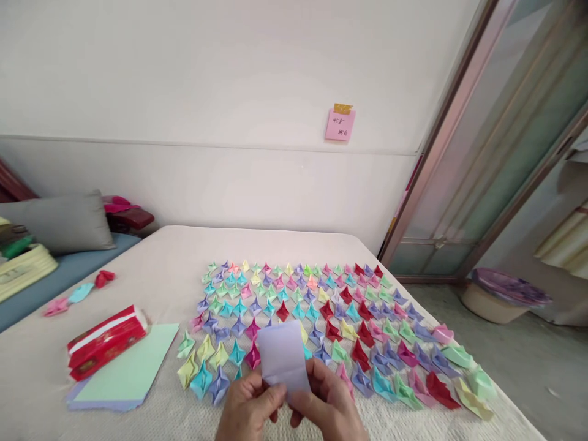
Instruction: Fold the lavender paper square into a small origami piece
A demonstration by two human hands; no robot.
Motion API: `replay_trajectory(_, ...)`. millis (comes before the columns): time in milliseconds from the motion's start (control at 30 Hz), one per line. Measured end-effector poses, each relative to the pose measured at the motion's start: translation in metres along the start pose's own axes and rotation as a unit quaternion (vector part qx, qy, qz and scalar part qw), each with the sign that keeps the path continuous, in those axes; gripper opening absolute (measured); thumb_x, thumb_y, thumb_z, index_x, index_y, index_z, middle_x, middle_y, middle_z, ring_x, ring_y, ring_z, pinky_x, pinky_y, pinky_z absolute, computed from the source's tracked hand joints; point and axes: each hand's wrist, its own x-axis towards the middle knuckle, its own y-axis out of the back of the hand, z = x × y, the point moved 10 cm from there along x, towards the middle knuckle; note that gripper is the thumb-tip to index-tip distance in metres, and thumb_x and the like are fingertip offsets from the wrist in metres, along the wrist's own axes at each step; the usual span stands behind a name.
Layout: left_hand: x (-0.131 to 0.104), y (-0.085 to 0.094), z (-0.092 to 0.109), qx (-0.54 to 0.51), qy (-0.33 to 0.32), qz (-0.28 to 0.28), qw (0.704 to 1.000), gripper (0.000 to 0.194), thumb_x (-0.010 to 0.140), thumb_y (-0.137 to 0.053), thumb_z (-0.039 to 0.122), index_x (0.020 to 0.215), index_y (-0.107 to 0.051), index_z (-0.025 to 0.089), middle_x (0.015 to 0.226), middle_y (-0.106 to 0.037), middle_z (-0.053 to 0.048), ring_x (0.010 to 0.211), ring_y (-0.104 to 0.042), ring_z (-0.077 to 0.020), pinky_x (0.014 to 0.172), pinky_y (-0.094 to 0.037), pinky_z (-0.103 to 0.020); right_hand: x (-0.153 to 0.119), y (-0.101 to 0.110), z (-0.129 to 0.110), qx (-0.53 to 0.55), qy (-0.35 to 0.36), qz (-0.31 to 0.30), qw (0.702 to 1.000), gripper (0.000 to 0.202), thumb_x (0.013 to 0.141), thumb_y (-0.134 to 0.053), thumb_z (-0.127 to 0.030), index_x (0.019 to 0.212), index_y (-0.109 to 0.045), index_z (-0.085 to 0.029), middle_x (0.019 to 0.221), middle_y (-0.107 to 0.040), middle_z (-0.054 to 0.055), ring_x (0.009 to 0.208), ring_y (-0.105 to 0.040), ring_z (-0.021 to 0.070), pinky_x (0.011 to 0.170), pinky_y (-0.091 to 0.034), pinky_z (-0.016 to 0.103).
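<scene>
A lavender sheet of paper (282,352) stands upright between my hands at the bottom centre, with a faint horizontal crease across its lower part. My left hand (250,407) pinches its lower left edge, thumb in front. At the lower right edge, my right hand (326,401) grips the same paper between thumb and fingers. Behind and around it, rows of small folded paper boats (327,309) in many colours cover the light tablecloth (184,251). To the left lies a stack of green and lavender paper sheets (133,367).
A red tissue pack (108,343) overlaps the sheet stack. Several folded pieces (80,293) lie at the far left. A grey cushion (68,220) is beyond them. A pink note (340,125) hangs on the wall. A lidded bucket (498,300) stands on the floor at right.
</scene>
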Motion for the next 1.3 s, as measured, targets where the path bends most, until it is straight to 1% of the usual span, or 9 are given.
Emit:
replay_trajectory(167, -0.003, -0.008, 0.004, 0.035, -0.006, -0.023, 0.999, 0.031, 0.064, -0.079, 0.041, 0.053, -0.069, 0.014, 0.044, -0.055, 0.001, 0.047, -0.044, -0.0142, 0.051, -0.030, -0.027, 0.000, -0.011, 0.002, 0.022, -0.033, -0.025, 0.999, 0.030, 0.058, -0.066, -0.010, 0.088, -0.066, -0.014, 0.062, -0.071, 0.000, 0.054, -0.063, 0.0155, 0.048, -0.045, 0.023)
replay_trajectory(367, 0.001, 0.009, 0.003, -0.024, 0.010, 0.033, 0.999, 0.028, 0.060, -0.083, 0.035, 0.049, -0.066, 0.015, 0.042, -0.052, 0.004, 0.047, -0.042, -0.0117, 0.052, -0.032, -0.025, 0.003, 0.004, 0.010, -0.016, -0.014, -0.010, 1.000, 0.017, 0.063, -0.069, -0.015, 0.077, -0.061, -0.017, 0.056, -0.064, -0.004, 0.046, -0.050, 0.0087, 0.039, -0.038, 0.018)
replay_trajectory(633, 0.008, 0.026, 0.019, -0.071, 0.003, 0.070, 0.995, 0.026, 0.064, -0.083, 0.031, 0.053, -0.064, 0.017, 0.044, -0.054, 0.005, 0.046, -0.045, -0.0107, 0.051, -0.036, -0.022, 0.002, 0.013, 0.006, -0.063, -0.031, -0.029, 0.997, 0.021, 0.062, -0.065, -0.014, 0.081, -0.059, -0.019, 0.051, -0.061, -0.007, 0.039, -0.045, 0.0068, 0.036, -0.037, 0.017)
replay_trajectory(833, 0.007, 0.035, 0.030, -0.043, -0.033, 0.088, 0.995, 0.023, 0.063, -0.084, 0.032, 0.056, -0.068, 0.016, 0.046, -0.054, 0.006, 0.049, -0.044, -0.0117, 0.052, -0.035, -0.021, -0.003, 0.029, -0.016, -0.098, 0.001, 0.050, 0.994, 0.020, 0.068, -0.067, -0.019, 0.085, -0.057, -0.018, 0.048, -0.055, -0.009, 0.038, -0.040, 0.0065, 0.036, -0.030, 0.018)
replay_trajectory(933, 0.001, 0.021, 0.036, 0.034, -0.078, 0.052, 0.995, 0.022, 0.068, -0.079, 0.036, 0.062, -0.071, 0.017, 0.049, -0.060, 0.002, 0.052, -0.051, -0.0154, 0.053, -0.039, -0.023, -0.011, 0.038, -0.033, -0.084, 0.066, 0.112, 0.988, 0.030, 0.073, -0.073, -0.027, 0.098, -0.059, -0.019, 0.058, -0.060, -0.006, 0.042, -0.043, 0.0077, 0.040, -0.031, 0.020)
replay_trajectory(1000, -0.006, 0.011, 0.045, 0.114, -0.139, 0.037, 0.983, 0.020, 0.074, -0.074, 0.036, 0.064, -0.070, 0.019, 0.056, -0.062, 0.001, 0.056, -0.054, -0.0173, 0.055, -0.042, -0.024, -0.016, 0.039, -0.039, -0.048, 0.099, 0.135, 0.985, 0.044, 0.067, -0.078, -0.023, 0.108, -0.061, -0.022, 0.089, -0.072, 0.003, 0.048, -0.051, 0.0085, 0.045, -0.038, 0.023)
replay_trajectory(1100, -0.019, 0.000, 0.061, 0.216, -0.245, 0.046, 0.944, 0.018, 0.077, -0.071, 0.030, 0.062, -0.070, 0.022, 0.061, -0.059, 0.000, 0.054, -0.053, -0.0157, 0.051, -0.040, -0.022, -0.015, 0.030, -0.031, 0.018, 0.074, 0.105, 0.992, 0.058, 0.059, -0.080, -0.012, 0.112, -0.064, -0.029, 0.120, -0.068, 0.005, 0.050, -0.061, 0.0091, 0.051, -0.045, 0.027)
replay_trajectory(1200, -0.028, -0.008, 0.069, 0.260, -0.314, 0.042, 0.912, 0.015, 0.077, -0.069, 0.023, 0.062, -0.071, 0.023, 0.061, -0.059, 0.000, 0.050, -0.053, -0.0146, 0.049, -0.040, -0.022, -0.010, 0.017, -0.024, 0.073, 0.052, 0.045, 0.995, 0.049, 0.059, -0.085, -0.017, 0.104, -0.070, -0.028, 0.090, -0.075, 0.001, 0.058, -0.070, 0.0170, 0.058, -0.051, 0.030)
replay_trajectory(1300, -0.031, -0.010, 0.068, 0.245, -0.331, 0.026, 0.911, 0.012, 0.076, -0.070, 0.016, 0.068, -0.071, 0.024, 0.068, -0.065, -0.001, 0.049, -0.054, -0.0131, 0.048, -0.043, -0.021, -0.008, 0.018, -0.023, 0.106, 0.047, 0.037, 0.993, 0.030, 0.067, -0.084, -0.035, 0.094, -0.075, -0.024, 0.074, -0.075, 0.004, 0.070, -0.071, 0.0225, 0.063, -0.052, 0.030)
